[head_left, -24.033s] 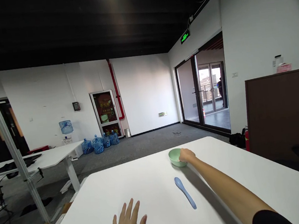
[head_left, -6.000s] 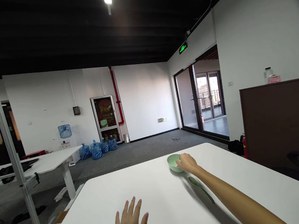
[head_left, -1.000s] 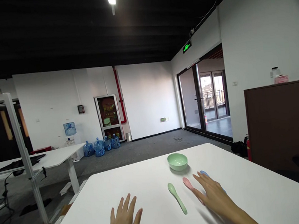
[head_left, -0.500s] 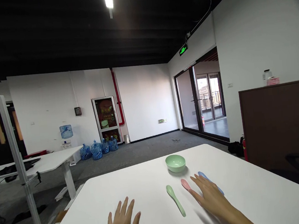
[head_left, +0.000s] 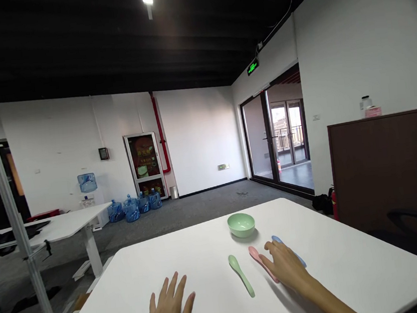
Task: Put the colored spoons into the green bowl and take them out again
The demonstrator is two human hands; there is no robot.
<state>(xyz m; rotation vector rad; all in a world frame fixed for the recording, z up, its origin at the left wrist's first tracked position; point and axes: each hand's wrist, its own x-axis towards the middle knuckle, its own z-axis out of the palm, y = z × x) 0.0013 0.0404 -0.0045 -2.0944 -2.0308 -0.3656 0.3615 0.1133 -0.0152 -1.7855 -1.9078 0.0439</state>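
Observation:
Both my hands rest on a white table (head_left: pixel 327 243). My left hand (head_left: pixel 167 304) lies flat and open near the front edge, touching nothing but the tabletop. My right hand (head_left: pixel 284 266) lies over a pink spoon (head_left: pixel 256 256), hiding its handle, and its fingertips reach a blue spoon (head_left: pixel 277 239), which is partly hidden too. Between my hands lies a pale green spoon (head_left: pixel 240 275). A pale green bowl (head_left: pixel 241 225) stands farther out on the table, with no hand on it.
The table's far and right edges lie beyond the bowl. A brown cabinet (head_left: pixel 387 171) stands to the right. On the left are a white desk (head_left: pixel 47 232) and a metal post (head_left: pixel 13 214). Blue water jugs (head_left: pixel 131 208) stand by the far wall.
My right hand has drawn back and now covers more of the pink spoon. Compared with the oldest frames, that hand has left the bowl, and the green and pink spoons now lie on the table.

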